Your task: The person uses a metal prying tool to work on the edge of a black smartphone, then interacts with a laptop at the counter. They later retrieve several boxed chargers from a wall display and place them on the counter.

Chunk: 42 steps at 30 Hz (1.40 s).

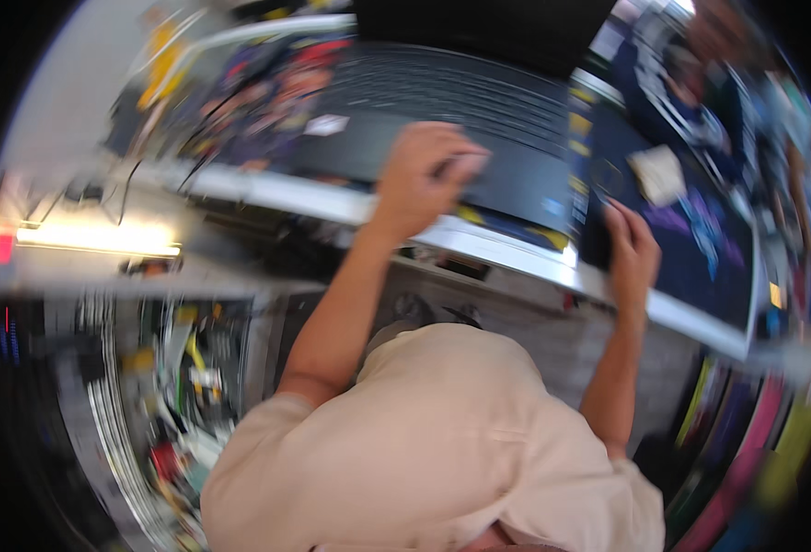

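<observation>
— While the picture is smeared with motion, what is the biggest thing near the hands?

— A desk [479, 241] with a pale front edge, running beneath both hands. On it, under the left hand [421, 175], lies a big dark flat slab with faint rows across it, which I take for a laptop [479, 120]; beyond that hand its dark screen rises out of view. Left of the same hand a colourful printed mat [267, 101] covers the desk.

— And the hands themselves?

— The left hand is curled, fingers drawn together on something small and pale at the laptop's deck; the blur hides what it is, so I cannot tell whether it truly grips it. The right hand [632, 253] rests flat with fingers apart at the desk's near edge, holding nothing, just right of the laptop's corner. Beyond it lies a pale square scrap [658, 175].

— What could go wrong?

— My guess: the laptop sits close to the near edge, so a hard push from the left hand might slide it toward the person. The small pale thing could also slip from those bunched fingers, since the hold looks shallow. A cable [134, 179] trails off the desk well to the left; a tug there might drag gear down.
</observation>
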Tool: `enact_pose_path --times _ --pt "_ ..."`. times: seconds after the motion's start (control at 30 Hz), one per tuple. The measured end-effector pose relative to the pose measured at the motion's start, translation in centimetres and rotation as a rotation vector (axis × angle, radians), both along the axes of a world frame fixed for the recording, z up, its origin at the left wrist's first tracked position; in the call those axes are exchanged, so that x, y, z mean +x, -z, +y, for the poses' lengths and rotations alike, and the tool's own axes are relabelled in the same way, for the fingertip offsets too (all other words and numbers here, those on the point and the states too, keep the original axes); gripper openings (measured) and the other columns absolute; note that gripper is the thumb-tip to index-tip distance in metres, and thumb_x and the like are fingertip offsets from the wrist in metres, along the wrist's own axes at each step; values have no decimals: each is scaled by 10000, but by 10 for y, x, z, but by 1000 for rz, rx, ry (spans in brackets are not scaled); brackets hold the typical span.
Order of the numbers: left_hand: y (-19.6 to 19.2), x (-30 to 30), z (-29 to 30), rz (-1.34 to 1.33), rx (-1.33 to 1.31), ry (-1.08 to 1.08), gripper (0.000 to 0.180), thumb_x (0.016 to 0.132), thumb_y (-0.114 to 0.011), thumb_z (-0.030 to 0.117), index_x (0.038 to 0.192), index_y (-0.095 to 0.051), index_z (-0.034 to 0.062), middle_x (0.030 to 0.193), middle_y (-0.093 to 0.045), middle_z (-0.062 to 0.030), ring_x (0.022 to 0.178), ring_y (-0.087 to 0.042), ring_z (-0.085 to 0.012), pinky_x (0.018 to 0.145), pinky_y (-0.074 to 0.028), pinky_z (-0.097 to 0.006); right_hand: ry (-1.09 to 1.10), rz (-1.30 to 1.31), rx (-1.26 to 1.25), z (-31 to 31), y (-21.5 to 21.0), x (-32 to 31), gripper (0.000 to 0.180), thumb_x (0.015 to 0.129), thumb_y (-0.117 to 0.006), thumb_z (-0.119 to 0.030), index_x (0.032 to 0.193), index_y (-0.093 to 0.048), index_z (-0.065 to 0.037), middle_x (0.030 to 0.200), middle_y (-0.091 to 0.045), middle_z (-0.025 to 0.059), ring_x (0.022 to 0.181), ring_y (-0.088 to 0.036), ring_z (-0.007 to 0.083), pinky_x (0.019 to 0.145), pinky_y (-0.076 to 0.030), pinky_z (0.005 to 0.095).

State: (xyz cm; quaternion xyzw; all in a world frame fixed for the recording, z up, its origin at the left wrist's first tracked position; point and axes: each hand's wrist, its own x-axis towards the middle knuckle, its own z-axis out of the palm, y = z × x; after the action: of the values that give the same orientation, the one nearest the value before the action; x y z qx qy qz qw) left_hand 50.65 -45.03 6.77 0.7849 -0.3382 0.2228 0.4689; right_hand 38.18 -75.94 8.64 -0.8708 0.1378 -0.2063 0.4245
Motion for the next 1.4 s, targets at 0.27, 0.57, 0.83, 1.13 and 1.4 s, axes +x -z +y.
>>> enact_pose_path --times 0.27,0.57,0.83,1.13,1.4 --pt "13 -5 -20 -12 -169 21 221 924 -741 349 929 -806 138 988 -746 -53 1140 -626 -301 1040 -475 -459 44 21 44 -13 10 10 483 1052 -682 -368 1348 -697 14 1154 -730 70 911 -594 145 841 -490 291" --pt "21 6 -19 5 -105 18 322 943 -680 448 952 -833 164 1043 -769 -38 1198 -617 -304 1036 -478 -466 -53 -107 -19 -15 30 45 443 1108 -589 -400 1336 -679 -31 1096 -724 39 786 -517 118 693 -444 267" --pt "18 3 -21 -55 -222 10 306 931 -698 424 928 -825 145 979 -771 -48 1133 -648 -307 991 -506 -457 -13 -115 232 -18 25 54 437 1122 -532 -375 1360 -670 -36 1127 -727 55 867 -600 143 728 -474 274" --pt "-6 -9 4 61 -31 19 172 1015 -650 185 1071 -785 93 1134 -750 -105 1203 -625 -336 1098 -441 -467 19 -18 126 33 10 35 359 1089 -595 -342 1217 -742 -41 886 -726 63 741 -670 130 689 -528 305" --pt "-11 -6 -2 142 20 55 199 1043 -615 176 1063 -753 34 1110 -730 -108 1251 -600 -325 1096 -432 -433 143 -257 -1 33 11 35 274 1010 -671 -208 1222 -729 -45 1001 -683 172 884 -672 379 791 -543 447"
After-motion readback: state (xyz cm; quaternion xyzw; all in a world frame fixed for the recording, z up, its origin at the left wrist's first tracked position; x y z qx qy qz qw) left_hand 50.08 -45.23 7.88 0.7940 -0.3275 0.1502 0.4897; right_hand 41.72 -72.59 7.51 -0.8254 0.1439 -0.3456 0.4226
